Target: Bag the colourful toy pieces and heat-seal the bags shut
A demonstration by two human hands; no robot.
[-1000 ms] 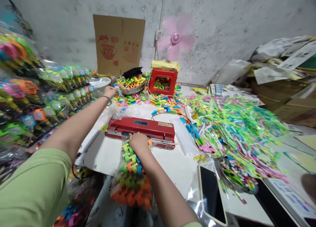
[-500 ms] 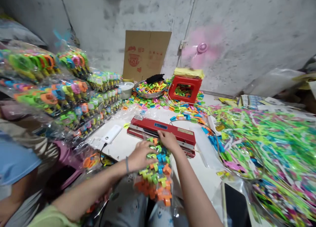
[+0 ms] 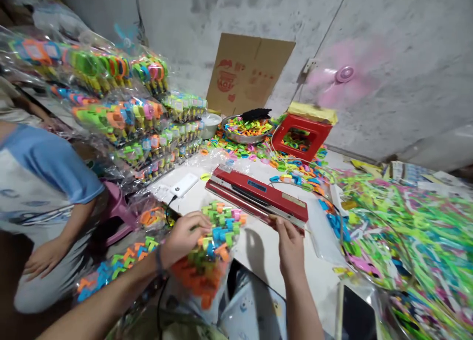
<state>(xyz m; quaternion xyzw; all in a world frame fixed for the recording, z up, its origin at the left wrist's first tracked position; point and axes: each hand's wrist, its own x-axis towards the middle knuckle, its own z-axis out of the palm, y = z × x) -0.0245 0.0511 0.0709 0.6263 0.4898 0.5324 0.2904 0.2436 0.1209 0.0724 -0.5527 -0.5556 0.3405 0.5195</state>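
Observation:
My left hand is closed on the upper left side of a clear plastic bag packed with small green, blue and orange plastic pieces. The bag hangs over the front table edge, above my lap. A red bar heat sealer lies across the white table just behind it. My right hand is at the front of the sealer's right end, its fingers drawn together at the edge. Whether anything is pinched in them is hidden. The bag is apart from the right hand.
A white power bank with a black cable lies left of the sealer. Stacked bagged toys stand at left, beside a seated person. Behind are a metal bowl, a red frame and a spinning pink fan. A phone lies front right.
The bag has moved left and away from the sealer with my left hand. My right hand has shifted from the sealer's middle to its right end. The view has swung left.

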